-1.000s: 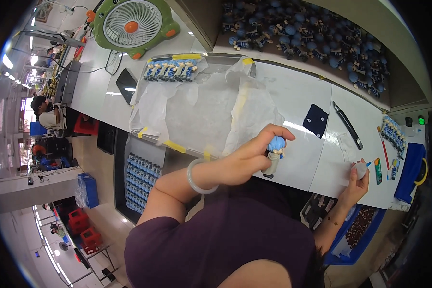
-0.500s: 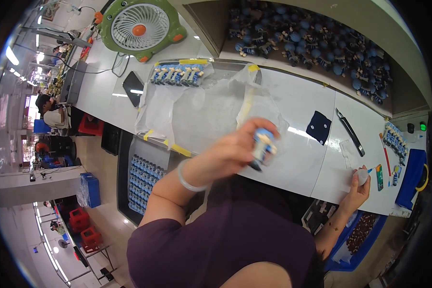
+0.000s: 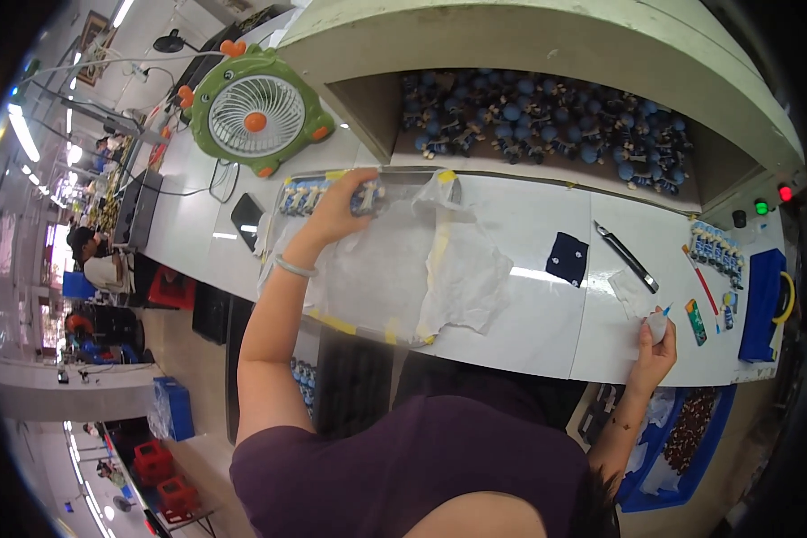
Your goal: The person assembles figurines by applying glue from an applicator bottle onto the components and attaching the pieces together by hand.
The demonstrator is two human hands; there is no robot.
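Note:
My left hand (image 3: 334, 213) is over the far left part of a paper-lined tray (image 3: 394, 336), its fingers closed round a small blue-and-white figurine (image 3: 366, 199). Beside it, a row of similar figurines (image 3: 298, 198) lies along the tray's far edge, partly hidden by my hand. At the table's right, my right hand (image 3: 656, 360) grips a small white squeeze bottle (image 3: 658, 326) with a thin blue tip. A clear film piece (image 3: 630, 291) and a green-and-yellow packet (image 3: 696, 321) are close to that hand.
A green fan (image 3: 255, 121) and a dark phone (image 3: 247, 221) stand at the left. Many blue-headed figurines fill a shelf box (image 3: 547, 170). To the right are a dark cloth (image 3: 567, 258), a cutter knife (image 3: 626, 257), more figurines (image 3: 717, 247) and a blue bin (image 3: 760, 305).
My left hand has carried the figurine from near my body to the tray's far left, beside the row. My right hand still holds the bottle. The whole view has shifted.

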